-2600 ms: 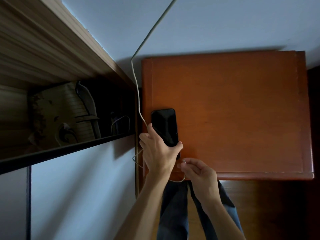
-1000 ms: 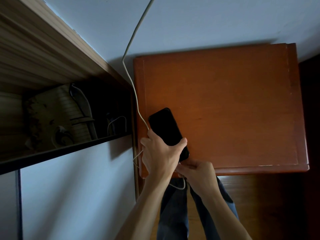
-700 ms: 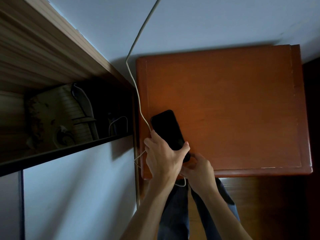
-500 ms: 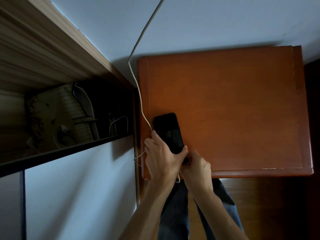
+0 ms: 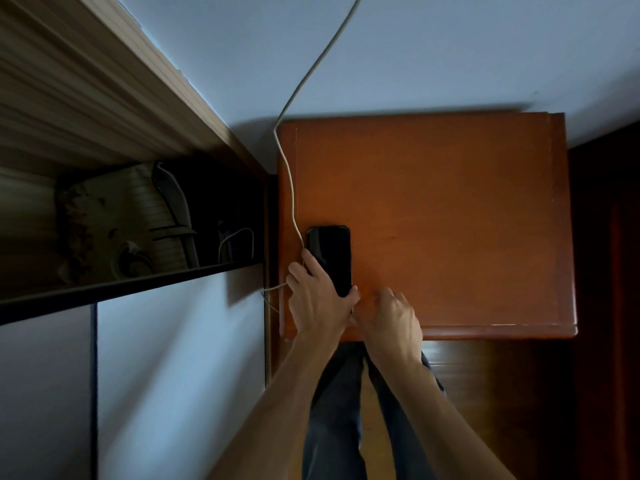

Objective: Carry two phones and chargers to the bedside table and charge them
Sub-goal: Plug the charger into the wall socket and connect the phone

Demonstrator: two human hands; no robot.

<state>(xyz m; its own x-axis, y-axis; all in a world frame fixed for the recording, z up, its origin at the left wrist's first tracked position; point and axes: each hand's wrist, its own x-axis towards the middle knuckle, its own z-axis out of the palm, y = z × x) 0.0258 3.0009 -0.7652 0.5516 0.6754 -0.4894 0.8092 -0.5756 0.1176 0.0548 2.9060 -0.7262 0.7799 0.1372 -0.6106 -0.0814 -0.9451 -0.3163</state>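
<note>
Lying flat and screen-up near the front left corner of the reddish-brown bedside surface (image 5: 450, 209), the black phone (image 5: 329, 258) has its lower end covered by the left hand (image 5: 317, 299). That hand's grip is closed around the phone's lower edges, fingers on the left side and thumb on the right. The right hand (image 5: 391, 318) sits just beside it at the front edge, fingers curled loosely; whether its grip pinches anything cannot be told. A white charging cable (image 5: 292, 188) runs down the wall, along the phone's left side, and passes under the left hand, looping off the surface's left edge. A dim shelf (image 5: 131, 282) with indistinct items stands to the left.
</note>
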